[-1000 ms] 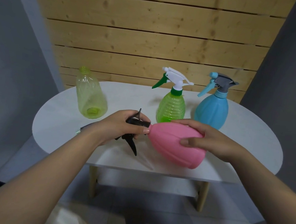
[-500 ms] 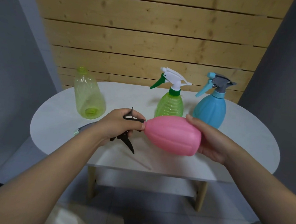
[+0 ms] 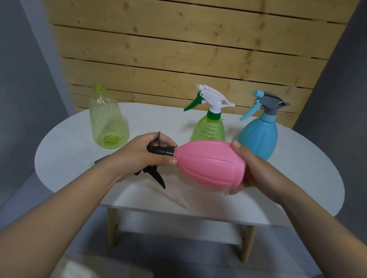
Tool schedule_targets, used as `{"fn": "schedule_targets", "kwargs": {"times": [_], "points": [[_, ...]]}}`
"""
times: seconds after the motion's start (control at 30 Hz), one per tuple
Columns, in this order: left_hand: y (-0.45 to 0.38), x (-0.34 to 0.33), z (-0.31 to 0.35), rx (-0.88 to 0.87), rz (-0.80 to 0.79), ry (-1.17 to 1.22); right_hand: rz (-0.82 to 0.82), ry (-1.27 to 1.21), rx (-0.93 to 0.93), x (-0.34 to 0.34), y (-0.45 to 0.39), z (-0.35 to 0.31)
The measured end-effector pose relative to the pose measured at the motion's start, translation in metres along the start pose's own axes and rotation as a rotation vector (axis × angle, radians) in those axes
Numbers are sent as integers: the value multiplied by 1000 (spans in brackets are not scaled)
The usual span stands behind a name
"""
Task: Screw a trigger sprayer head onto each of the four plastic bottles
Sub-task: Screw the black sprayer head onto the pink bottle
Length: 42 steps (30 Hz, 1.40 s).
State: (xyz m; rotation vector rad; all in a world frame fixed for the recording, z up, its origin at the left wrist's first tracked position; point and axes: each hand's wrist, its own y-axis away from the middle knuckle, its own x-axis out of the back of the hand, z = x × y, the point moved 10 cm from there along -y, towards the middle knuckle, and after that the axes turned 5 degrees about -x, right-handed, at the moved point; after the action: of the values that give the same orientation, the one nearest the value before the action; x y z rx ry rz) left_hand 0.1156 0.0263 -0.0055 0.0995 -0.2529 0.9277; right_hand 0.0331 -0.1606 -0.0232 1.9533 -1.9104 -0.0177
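Pink bottle [image 3: 211, 164] held sideways; light, smooth, likely squashy.
Right hand [image 3: 257, 173] cupped its base; left hand [image 3: 141, 155] fingers pinched black sprayer head [image 3: 161, 151] collar.

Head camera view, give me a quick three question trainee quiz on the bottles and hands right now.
1. True or false: the pink bottle stands upright on the table.
2. How many bottles carry no sprayer head at all?
3. Which hand grips the black sprayer head: A left hand, B right hand?

Key: 1 false, it is held sideways above the table. 2 one, the yellow-green bottle. 3 A.
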Motion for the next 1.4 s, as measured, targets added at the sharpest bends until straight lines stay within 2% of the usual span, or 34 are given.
{"fn": "schedule_targets", "kwargs": {"times": [0.13, 0.27, 0.4, 0.6, 0.87, 0.97, 1.03, 1.2, 1.4], "points": [[-1, 7, -5, 10, 59, -19, 19, -122, -11, -1, -2, 3], [-1, 12, -4, 23, 83, 7, -51, -293, 15, 0, -2, 1], [0, 16, -1, 14, 103, 44, -43, -151, 71, 4, 1, -8], [4, 12, 6, -15, 80, 50, 27, 16, -24, 0, 5, 0], [3, 19, 2, 10, 136, 35, -4, -208, 38, 4, 1, -3], [4, 21, 3, 13, 137, 50, -48, -130, 78, 5, 3, -7], [4, 19, 4, 6, 123, 63, -5, -74, 92, 7, 4, -11], [5, 12, 8, -17, 84, 52, 61, 36, -17, 3, 4, 0], [3, 16, 5, -6, 111, 38, 93, -105, 30, 5, 4, -5]]}}
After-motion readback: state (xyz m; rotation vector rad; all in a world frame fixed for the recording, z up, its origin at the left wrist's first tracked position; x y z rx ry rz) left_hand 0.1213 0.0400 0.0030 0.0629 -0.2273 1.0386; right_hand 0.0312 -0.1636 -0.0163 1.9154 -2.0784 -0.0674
